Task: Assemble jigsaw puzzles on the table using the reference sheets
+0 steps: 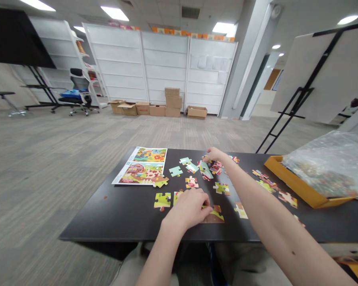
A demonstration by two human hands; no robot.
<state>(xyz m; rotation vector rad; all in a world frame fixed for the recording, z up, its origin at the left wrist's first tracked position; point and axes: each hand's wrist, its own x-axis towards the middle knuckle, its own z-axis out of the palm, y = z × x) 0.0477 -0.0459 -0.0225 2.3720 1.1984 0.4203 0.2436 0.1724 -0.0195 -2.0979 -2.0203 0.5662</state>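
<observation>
My left hand [189, 208] lies low over the table's near part, fingers curled and thumb tip at a brown-and-green puzzle piece [216, 216]; its palm hides part of the pieces below. Farther out, my right hand [216, 154] pinches at the top of a tilted pale-blue puzzle piece [205, 170], beside a heap of red pieces [217, 167]. Between the hands lie a pig piece [191, 182] and a green piece [221, 188]. Left of my left hand is another green piece [162, 200]. Several light-blue pieces [176, 171] lie farther back.
A picture sheet [131, 166] with two farm and animal scenes lies at the table's left. On the right stands a yellow box [304, 186] with clear plastic wrap [328, 159] over it. More loose pieces [287, 198] lie beside the box. The black table's [107, 216] front edge is near my lap.
</observation>
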